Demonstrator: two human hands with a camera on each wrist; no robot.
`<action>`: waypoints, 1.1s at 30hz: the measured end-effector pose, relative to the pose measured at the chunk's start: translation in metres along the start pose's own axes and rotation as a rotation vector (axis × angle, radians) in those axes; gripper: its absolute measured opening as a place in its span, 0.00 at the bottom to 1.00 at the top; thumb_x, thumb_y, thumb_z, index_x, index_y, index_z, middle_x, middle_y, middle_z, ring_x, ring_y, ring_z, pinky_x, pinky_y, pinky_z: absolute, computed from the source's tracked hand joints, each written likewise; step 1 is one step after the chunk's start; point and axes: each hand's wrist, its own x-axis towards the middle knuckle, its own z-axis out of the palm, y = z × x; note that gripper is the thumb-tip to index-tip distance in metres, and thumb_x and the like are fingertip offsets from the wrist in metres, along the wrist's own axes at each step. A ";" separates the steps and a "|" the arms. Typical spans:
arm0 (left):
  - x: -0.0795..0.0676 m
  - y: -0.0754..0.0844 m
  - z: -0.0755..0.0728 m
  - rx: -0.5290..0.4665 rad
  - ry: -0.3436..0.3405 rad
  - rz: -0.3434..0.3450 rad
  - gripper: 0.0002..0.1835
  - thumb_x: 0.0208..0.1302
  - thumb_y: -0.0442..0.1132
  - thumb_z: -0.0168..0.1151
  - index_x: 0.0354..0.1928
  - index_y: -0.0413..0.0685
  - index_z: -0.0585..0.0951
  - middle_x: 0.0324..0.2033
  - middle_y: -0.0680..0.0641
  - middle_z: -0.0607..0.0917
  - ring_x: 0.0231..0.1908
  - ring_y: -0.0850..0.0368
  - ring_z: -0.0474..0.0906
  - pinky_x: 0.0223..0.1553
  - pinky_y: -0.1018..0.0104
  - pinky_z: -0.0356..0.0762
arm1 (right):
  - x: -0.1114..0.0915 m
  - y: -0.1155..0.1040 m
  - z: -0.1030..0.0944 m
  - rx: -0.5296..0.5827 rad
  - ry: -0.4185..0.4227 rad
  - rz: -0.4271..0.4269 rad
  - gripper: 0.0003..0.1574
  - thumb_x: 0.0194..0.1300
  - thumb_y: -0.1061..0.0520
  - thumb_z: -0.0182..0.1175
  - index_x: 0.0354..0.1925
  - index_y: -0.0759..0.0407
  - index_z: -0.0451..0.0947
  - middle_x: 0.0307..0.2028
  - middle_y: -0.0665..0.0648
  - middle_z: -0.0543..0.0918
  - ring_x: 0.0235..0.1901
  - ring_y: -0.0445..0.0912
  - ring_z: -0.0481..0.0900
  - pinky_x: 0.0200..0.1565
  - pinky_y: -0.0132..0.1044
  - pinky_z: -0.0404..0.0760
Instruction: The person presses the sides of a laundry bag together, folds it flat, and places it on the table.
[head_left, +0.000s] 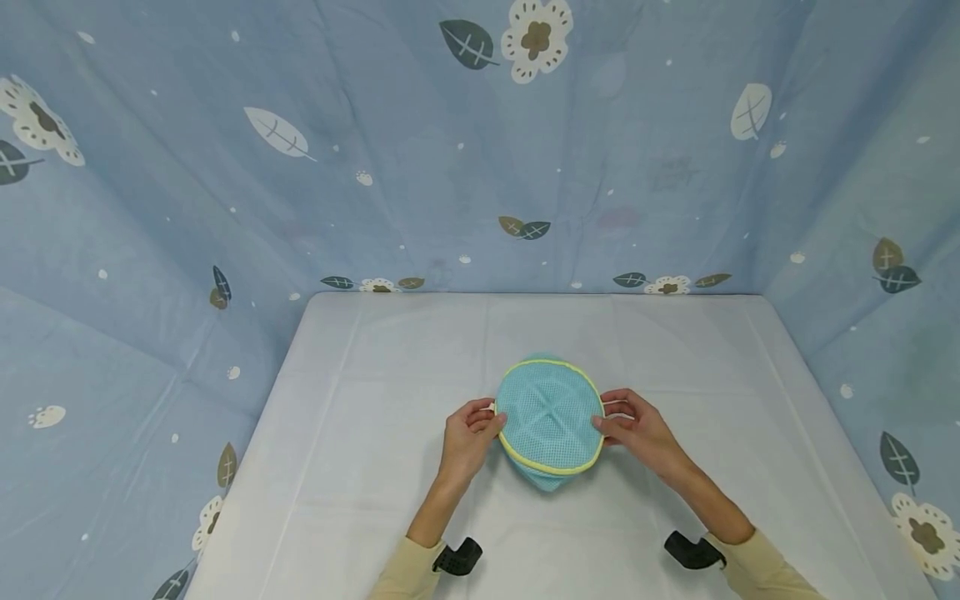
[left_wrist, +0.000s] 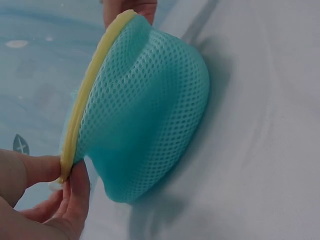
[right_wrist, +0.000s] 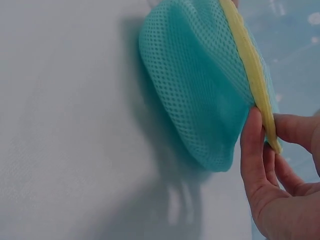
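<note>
A turquoise mesh bag point(head_left: 550, 412) with a round, yellow-edged face is held up over the middle of the table. My left hand point(head_left: 468, 437) pinches its yellow rim at the left side, thumb on the near face and fingers behind. On the opposite side, my right hand point(head_left: 636, 427) pinches the same rim between thumb and fingers. Seen from the left wrist, the soft mesh body point(left_wrist: 150, 110) bulges away from the rim and sags close over the white cloth. The right wrist view shows the yellow rim point(right_wrist: 250, 60) running down into the right fingertips.
A white cloth point(head_left: 390, 358) with fold creases covers the table. Blue curtains point(head_left: 420, 167) printed with leaves and flowers stand behind it and along both sides. Each wrist wears a black camera mount point(head_left: 459, 557) near the sleeve.
</note>
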 end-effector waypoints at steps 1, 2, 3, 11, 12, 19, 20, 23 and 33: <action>0.000 0.000 0.000 0.004 -0.001 0.002 0.19 0.59 0.36 0.67 0.51 0.38 0.78 0.36 0.41 0.81 0.32 0.58 0.78 0.36 0.66 0.82 | 0.000 0.001 0.000 0.004 -0.004 -0.003 0.32 0.60 0.54 0.66 0.57 0.63 0.65 0.47 0.67 0.73 0.38 0.51 0.82 0.37 0.43 0.84; 0.000 -0.001 0.000 0.008 0.000 0.000 0.19 0.59 0.36 0.67 0.51 0.38 0.78 0.36 0.40 0.81 0.32 0.58 0.78 0.36 0.66 0.82 | 0.000 0.002 0.000 0.008 -0.009 -0.006 0.31 0.61 0.54 0.66 0.57 0.63 0.65 0.48 0.68 0.73 0.38 0.51 0.82 0.38 0.43 0.83; 0.001 -0.002 0.000 0.012 0.000 0.001 0.19 0.59 0.36 0.67 0.51 0.38 0.78 0.36 0.40 0.81 0.32 0.58 0.78 0.36 0.65 0.82 | 0.000 0.003 0.000 0.009 -0.016 -0.010 0.31 0.61 0.54 0.65 0.57 0.64 0.64 0.48 0.68 0.73 0.38 0.51 0.82 0.38 0.43 0.83; 0.003 -0.011 0.001 0.060 0.001 0.014 0.19 0.58 0.35 0.67 0.51 0.36 0.78 0.35 0.39 0.82 0.30 0.58 0.79 0.34 0.68 0.81 | 0.002 0.013 0.002 -0.016 -0.019 -0.012 0.31 0.62 0.55 0.65 0.58 0.63 0.64 0.48 0.68 0.73 0.38 0.50 0.82 0.38 0.47 0.83; 0.003 -0.011 0.001 0.070 0.001 0.016 0.18 0.58 0.35 0.67 0.50 0.36 0.78 0.35 0.40 0.82 0.30 0.58 0.79 0.33 0.70 0.81 | 0.002 0.014 0.002 -0.021 -0.013 -0.007 0.31 0.61 0.55 0.65 0.57 0.63 0.65 0.47 0.68 0.73 0.37 0.50 0.82 0.38 0.47 0.83; -0.001 -0.001 0.001 0.100 -0.012 0.018 0.18 0.58 0.30 0.65 0.50 0.30 0.77 0.34 0.35 0.82 0.30 0.52 0.80 0.28 0.74 0.78 | 0.004 0.019 0.005 -0.051 0.000 -0.006 0.29 0.62 0.56 0.65 0.56 0.63 0.65 0.46 0.67 0.74 0.37 0.51 0.82 0.36 0.45 0.83; 0.000 -0.001 0.001 0.101 -0.014 0.016 0.18 0.58 0.29 0.65 0.50 0.29 0.77 0.34 0.34 0.82 0.30 0.50 0.80 0.28 0.74 0.78 | 0.004 0.020 0.005 -0.055 0.000 -0.005 0.29 0.62 0.56 0.65 0.56 0.63 0.65 0.47 0.67 0.74 0.37 0.51 0.82 0.36 0.44 0.83; 0.002 -0.008 0.001 0.120 -0.006 0.019 0.18 0.58 0.30 0.66 0.49 0.31 0.78 0.33 0.36 0.82 0.29 0.50 0.80 0.27 0.75 0.77 | 0.005 0.023 0.005 -0.064 -0.003 0.001 0.30 0.61 0.55 0.65 0.56 0.63 0.65 0.47 0.67 0.74 0.37 0.51 0.81 0.36 0.44 0.83; 0.001 -0.025 0.008 0.455 0.114 0.224 0.23 0.58 0.38 0.68 0.55 0.41 0.76 0.34 0.46 0.79 0.32 0.56 0.76 0.33 0.70 0.76 | 0.005 0.032 0.005 -0.166 0.034 -0.059 0.30 0.61 0.50 0.65 0.56 0.60 0.68 0.45 0.63 0.75 0.36 0.50 0.80 0.35 0.39 0.83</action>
